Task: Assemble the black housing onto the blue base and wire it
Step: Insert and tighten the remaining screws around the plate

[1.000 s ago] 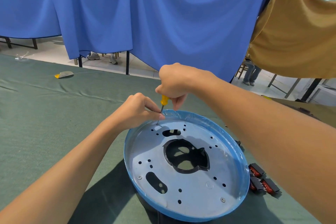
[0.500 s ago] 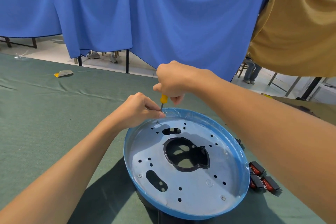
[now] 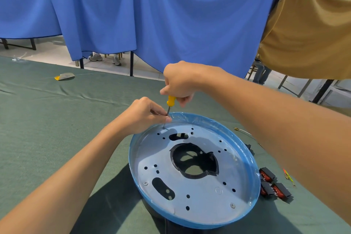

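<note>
- A green cloth covers the table. Behind it hang a blue curtain and, at 2 o'clock, a tan sheet; table legs and a person's shoes show under the curtain's hem.
- The base, a round silvery plate with a blue rim, lies face-up on the cloth at the near middle, tilted a little toward the camera.
- The housing sits under the base. Its black edge shows through the large central cut-out and again beneath the rim at 6 o'clock.
- Two screws are seated in the plate, at about 8 and 5 o'clock; many other holes stand open.
- The right hand is curled over the yellow handle of a screwdriver, gripping it from above, with the tool nearly upright.
- The left hand pinches the thin shaft between thumb and fingertips, just above the plate.
- The tip meets a screw at a hole near the rim, at about 11 o'clock on the plate.
- Black-and-red parts lie on the cloth just beside the base at 4 o'clock.
- A thin wire lies at 2 o'clock of the base, partly hidden by the right forearm.
- A small yellow-and-grey scrap rests well apart at 10 o'clock.
</note>
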Motion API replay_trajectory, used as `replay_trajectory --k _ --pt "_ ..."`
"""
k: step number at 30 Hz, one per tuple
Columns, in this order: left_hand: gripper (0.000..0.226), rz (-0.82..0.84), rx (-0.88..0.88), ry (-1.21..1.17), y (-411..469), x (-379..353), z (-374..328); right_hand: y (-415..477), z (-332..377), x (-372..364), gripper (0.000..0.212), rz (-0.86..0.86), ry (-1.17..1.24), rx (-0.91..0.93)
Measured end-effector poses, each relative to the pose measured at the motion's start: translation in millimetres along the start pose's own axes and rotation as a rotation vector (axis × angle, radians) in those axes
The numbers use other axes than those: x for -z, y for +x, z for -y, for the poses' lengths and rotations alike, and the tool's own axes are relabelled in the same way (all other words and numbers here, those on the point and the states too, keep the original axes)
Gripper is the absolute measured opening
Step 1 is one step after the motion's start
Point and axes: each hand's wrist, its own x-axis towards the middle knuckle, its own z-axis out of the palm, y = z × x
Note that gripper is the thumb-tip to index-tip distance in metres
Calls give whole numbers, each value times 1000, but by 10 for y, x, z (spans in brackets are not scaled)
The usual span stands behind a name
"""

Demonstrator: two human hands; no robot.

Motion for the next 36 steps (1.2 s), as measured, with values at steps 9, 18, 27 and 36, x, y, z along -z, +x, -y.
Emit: replay_trajectory --k 9,18,27,36 --pt "9 22 19 3 3 8 12 -8 -55 -21 34 -67 -40 103" --pt "13 21 15 -3 -6 17 10 -8 -79 47 15 -89 -30 219" --pt "10 21 20 20 -16 16 -17 35 -107 -30 37 -134 -43 148" --pt "8 29 31 11 -12 27 -21 39 -29 -52 35 -155 -97 119"
